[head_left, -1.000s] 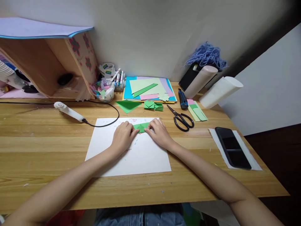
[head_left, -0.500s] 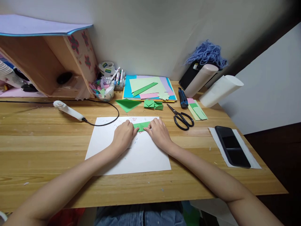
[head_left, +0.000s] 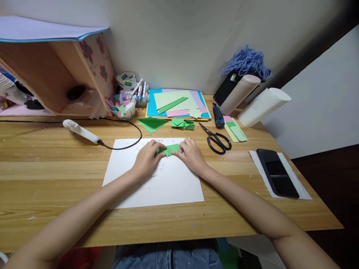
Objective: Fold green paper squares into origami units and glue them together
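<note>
A small folded green paper [head_left: 171,150] lies on the white sheet [head_left: 168,186], with its two ends partly covered by my fingers. My left hand [head_left: 148,157] grips its left end, thumb below and fingers above. On the right end, my right hand [head_left: 190,155] presses with the thumb at the lower edge and curled fingers beside it. Just beyond the sheet sit a green paper triangle [head_left: 152,124] and some folded green paper pieces [head_left: 183,123].
Black scissors [head_left: 217,140] lie right of the sheet, near a blue utility knife [head_left: 218,116] and paper slips [head_left: 237,131]. A glue gun [head_left: 80,130] with a black cord is at left. Stacked coloured paper [head_left: 151,108] rests by the wall; a phone [head_left: 277,173] lies far right.
My left hand's fingers have shifted on the left end of the green paper, the index finger now reaching over it. My right hand stays nearly in place.
</note>
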`<move>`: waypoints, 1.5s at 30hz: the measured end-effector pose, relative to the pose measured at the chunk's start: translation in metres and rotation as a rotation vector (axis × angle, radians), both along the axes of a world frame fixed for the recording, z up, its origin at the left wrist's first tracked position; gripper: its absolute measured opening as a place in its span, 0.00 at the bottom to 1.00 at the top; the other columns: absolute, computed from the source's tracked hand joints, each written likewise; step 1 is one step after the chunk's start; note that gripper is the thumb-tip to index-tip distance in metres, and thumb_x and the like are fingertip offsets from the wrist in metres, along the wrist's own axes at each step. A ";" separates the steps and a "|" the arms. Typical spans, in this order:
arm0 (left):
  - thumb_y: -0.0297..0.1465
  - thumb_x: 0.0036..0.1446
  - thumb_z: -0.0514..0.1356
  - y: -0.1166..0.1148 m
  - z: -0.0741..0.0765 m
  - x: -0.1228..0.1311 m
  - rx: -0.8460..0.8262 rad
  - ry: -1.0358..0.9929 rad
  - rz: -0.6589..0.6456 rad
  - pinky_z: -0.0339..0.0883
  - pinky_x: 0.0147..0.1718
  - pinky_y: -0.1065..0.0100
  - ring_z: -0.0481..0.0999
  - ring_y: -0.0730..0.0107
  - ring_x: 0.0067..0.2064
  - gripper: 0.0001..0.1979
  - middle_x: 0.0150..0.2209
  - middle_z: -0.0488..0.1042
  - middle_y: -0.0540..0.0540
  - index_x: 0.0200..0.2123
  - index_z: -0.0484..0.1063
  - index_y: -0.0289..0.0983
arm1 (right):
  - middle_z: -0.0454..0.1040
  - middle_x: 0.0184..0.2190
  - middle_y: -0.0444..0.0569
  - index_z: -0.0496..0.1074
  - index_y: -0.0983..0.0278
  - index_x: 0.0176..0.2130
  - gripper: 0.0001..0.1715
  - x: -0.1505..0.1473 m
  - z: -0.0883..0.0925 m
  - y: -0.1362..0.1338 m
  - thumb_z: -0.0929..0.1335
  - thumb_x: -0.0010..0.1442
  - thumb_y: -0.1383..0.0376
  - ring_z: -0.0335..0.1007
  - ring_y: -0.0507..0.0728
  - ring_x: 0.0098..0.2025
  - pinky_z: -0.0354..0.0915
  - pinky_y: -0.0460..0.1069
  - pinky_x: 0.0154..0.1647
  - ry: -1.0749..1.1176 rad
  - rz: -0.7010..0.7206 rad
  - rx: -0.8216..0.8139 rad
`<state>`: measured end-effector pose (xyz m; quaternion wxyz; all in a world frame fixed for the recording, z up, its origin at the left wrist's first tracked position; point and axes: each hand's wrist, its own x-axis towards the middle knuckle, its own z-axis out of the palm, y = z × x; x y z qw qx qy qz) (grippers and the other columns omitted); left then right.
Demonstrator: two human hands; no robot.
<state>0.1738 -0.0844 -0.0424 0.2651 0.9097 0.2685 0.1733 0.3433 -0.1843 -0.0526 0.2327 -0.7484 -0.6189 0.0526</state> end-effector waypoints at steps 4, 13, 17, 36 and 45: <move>0.31 0.54 0.57 0.008 -0.001 -0.001 -0.118 -0.019 -0.050 0.62 0.36 0.66 0.68 0.66 0.40 0.06 0.37 0.68 0.47 0.37 0.70 0.40 | 0.65 0.29 0.47 0.62 0.62 0.24 0.18 0.004 0.000 0.000 0.65 0.56 0.53 0.58 0.57 0.36 0.57 0.49 0.33 0.047 0.021 -0.017; 0.29 0.53 0.55 0.021 0.001 -0.005 -0.234 0.029 -0.147 0.64 0.38 0.65 0.69 0.68 0.37 0.10 0.38 0.67 0.46 0.40 0.72 0.40 | 0.68 0.39 0.50 0.70 0.58 0.43 0.12 0.015 0.002 0.000 0.61 0.62 0.65 0.60 0.56 0.43 0.59 0.52 0.44 0.044 0.465 0.142; 0.28 0.52 0.55 0.023 0.004 -0.005 -0.244 0.034 -0.196 0.65 0.40 0.64 0.69 0.68 0.38 0.12 0.40 0.67 0.45 0.41 0.71 0.40 | 0.69 0.38 0.49 0.72 0.56 0.43 0.14 0.015 0.000 0.001 0.59 0.63 0.64 0.62 0.55 0.40 0.61 0.51 0.41 0.024 0.585 0.131; 0.35 0.60 0.49 -0.004 0.007 -0.005 0.359 0.101 -0.195 0.59 0.31 0.67 0.66 0.67 0.36 0.14 0.36 0.69 0.44 0.40 0.74 0.41 | 0.72 0.30 0.51 0.70 0.63 0.27 0.14 0.024 -0.002 -0.001 0.60 0.58 0.72 0.66 0.55 0.35 0.64 0.51 0.36 0.139 0.487 0.241; 0.30 0.62 0.45 0.000 0.003 -0.001 0.513 0.154 -0.313 0.60 0.33 0.65 0.67 0.68 0.32 0.17 0.30 0.69 0.44 0.32 0.72 0.35 | 0.72 0.37 0.52 0.70 0.62 0.42 0.13 0.016 0.003 -0.001 0.62 0.58 0.67 0.66 0.57 0.41 0.64 0.52 0.42 0.043 0.476 0.215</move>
